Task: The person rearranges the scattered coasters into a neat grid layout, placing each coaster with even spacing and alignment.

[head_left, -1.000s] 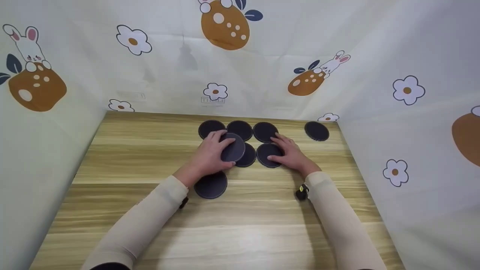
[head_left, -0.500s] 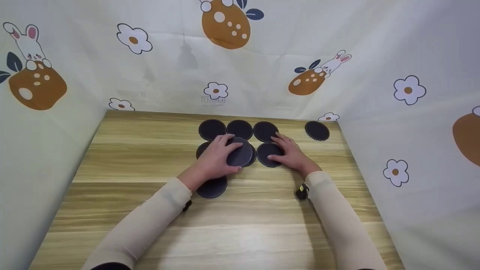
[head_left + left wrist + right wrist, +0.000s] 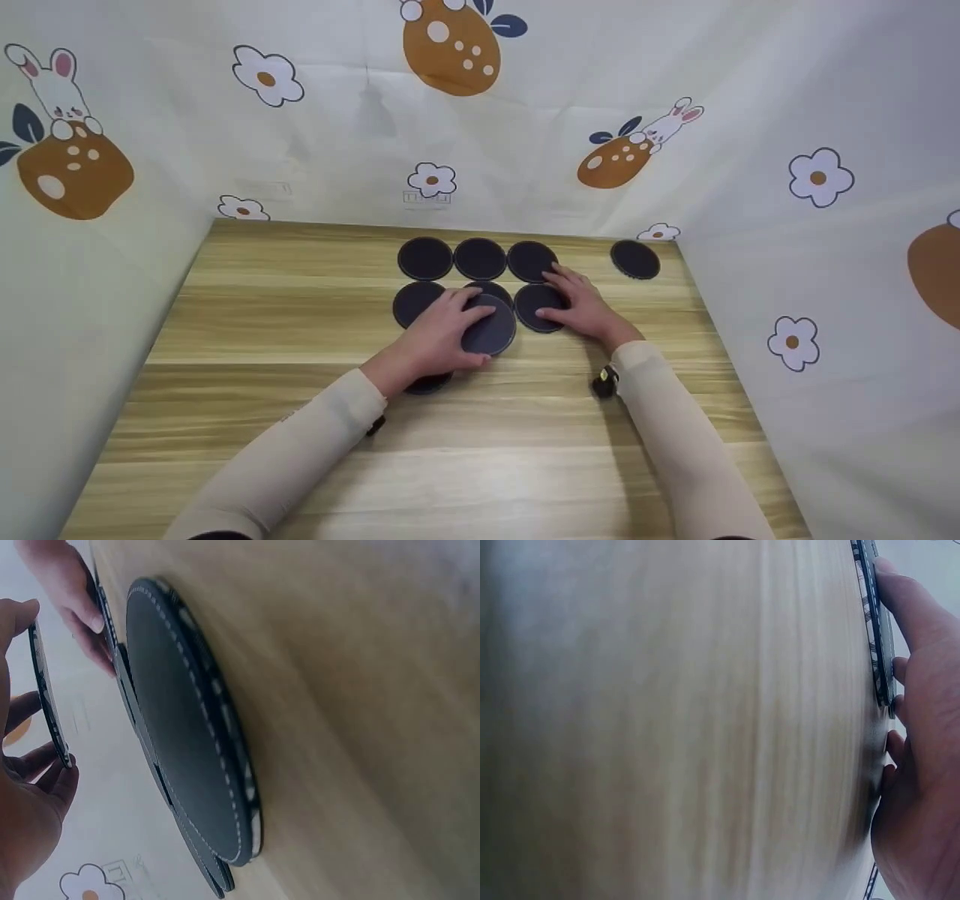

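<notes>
- Coaster [image 3: 489, 334] in my left hand [image 3: 439, 337]: fingers curled round its rim, lifted clear of the table [image 3: 247, 315], as the left wrist view shows [image 3: 51, 701]. It sits at about 6 o'clock from the middle of the grid.
- Nearest me, another coaster [image 3: 427, 383] lies flat, mostly hidden under my left wrist.
- Right hand [image 3: 581, 307], at 3 o'clock from the held coaster: fingers spread and lying flat on the front right coaster [image 3: 534, 306], pressing it down; the right wrist view shows the fingertips on its rim [image 3: 877, 630].
- Judging by the layout, I'd say the job is well along: the back row of three [image 3: 480, 259] is laid, and the front row has a left one [image 3: 414, 301], a middle one [image 3: 489, 289] partly hidden, and the right one.
- Left to place, I'd guess: the held coaster, the one under my wrist, and a stray one [image 3: 635, 259] at 2 o'clock, well apart by the far right corner.
- Beyond, a printed curtain [image 3: 525, 150] walls the table; my own hands crowd the grid's front.
</notes>
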`<state>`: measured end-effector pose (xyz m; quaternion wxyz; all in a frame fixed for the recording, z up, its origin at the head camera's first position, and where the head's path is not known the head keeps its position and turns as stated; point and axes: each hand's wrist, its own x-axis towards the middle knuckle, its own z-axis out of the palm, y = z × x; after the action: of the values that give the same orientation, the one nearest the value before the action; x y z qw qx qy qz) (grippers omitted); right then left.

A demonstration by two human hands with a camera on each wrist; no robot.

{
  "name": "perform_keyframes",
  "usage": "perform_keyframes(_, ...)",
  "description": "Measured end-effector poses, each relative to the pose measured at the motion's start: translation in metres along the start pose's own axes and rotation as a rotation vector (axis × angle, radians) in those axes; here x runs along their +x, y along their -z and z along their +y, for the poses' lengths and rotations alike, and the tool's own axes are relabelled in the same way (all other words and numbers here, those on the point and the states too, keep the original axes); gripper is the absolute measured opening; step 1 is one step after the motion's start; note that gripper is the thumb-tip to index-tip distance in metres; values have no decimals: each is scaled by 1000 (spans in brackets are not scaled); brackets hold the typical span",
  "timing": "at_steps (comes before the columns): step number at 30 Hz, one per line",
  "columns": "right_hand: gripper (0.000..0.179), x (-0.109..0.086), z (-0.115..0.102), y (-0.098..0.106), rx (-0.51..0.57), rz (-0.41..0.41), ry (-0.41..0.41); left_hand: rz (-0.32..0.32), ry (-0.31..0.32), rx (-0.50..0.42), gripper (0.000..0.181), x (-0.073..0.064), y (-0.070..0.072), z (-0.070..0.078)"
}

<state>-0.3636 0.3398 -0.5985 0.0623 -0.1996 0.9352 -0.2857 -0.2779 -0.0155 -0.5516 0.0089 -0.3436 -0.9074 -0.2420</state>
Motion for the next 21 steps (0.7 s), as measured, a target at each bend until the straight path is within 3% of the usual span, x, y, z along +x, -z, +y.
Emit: perform_keyframes(21, 90, 0, -1, 0, -33, -9, -17, -90, -43, 29, 79, -11, -19, 15)
